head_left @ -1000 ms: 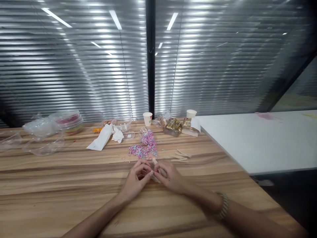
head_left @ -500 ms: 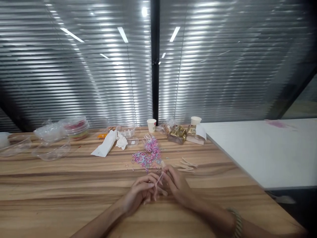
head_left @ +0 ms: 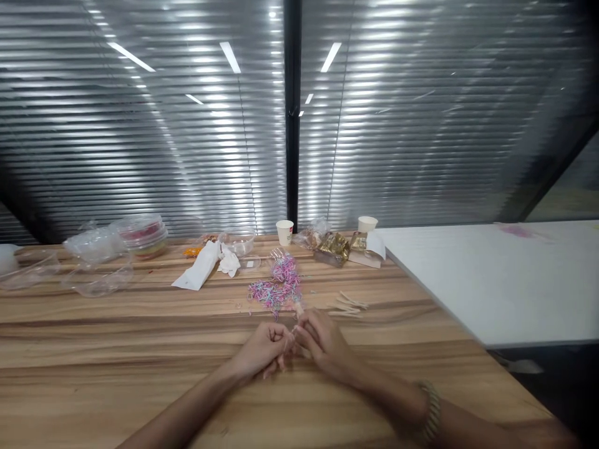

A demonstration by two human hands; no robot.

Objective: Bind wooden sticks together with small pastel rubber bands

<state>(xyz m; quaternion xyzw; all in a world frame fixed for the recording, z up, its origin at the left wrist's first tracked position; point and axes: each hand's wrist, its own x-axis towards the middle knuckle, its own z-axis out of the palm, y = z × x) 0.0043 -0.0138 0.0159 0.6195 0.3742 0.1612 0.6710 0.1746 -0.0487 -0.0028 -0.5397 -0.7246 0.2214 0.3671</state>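
Observation:
My left hand and my right hand meet over the wooden table, fingertips touching. My right hand grips a bundle of wooden sticks whose tip pokes up past the fingers. My left hand pinches a thin pink rubber band by that bundle. Just beyond lies a pile of small coloured rubber bands spilling from a clear bag. Loose wooden sticks lie to the right of my hands.
A white paper bag, clear plastic bowls, stacked containers, two paper cups, and gold wrappers line the table's far edge. A white table adjoins on the right. Blinds cover the window behind.
My left hand stretched a band out from the sticks, then closed back in against my right hand. The view shifted slightly.

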